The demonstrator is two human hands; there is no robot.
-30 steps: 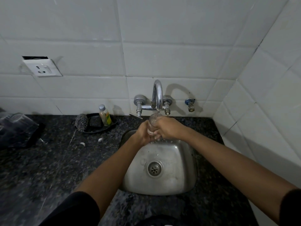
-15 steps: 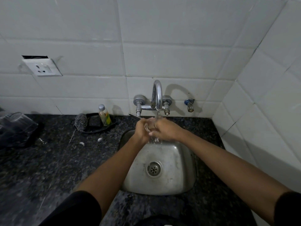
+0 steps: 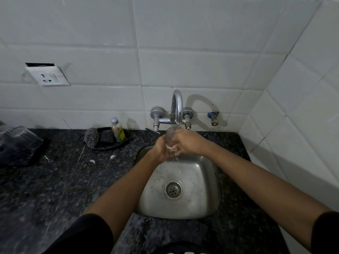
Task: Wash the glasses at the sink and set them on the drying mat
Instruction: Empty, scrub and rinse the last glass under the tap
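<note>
Right under the tap [image 3: 177, 107], the glass [image 3: 170, 137] stands upright, mouth up; left hand [image 3: 162, 149] and right hand [image 3: 189, 143] curl their fingers around it, above the sink [image 3: 201, 189].

- glass [image 3: 170, 137]: clear and see-through, held roughly upright with its open mouth right under the tap spout [image 3: 177, 109], over the back edge of the sink [image 3: 200, 202]. Lower half is hidden, so only the top part shows.
- more glasses [image 3: 17, 136]: a bunch of clear ones way off at the far left of the counter, sitting on a dark mat [image 3: 27, 154]. Pretty blurry, can't count them.
- sink: small steel basin with rounded corners and a round drain in the middle.
</note>
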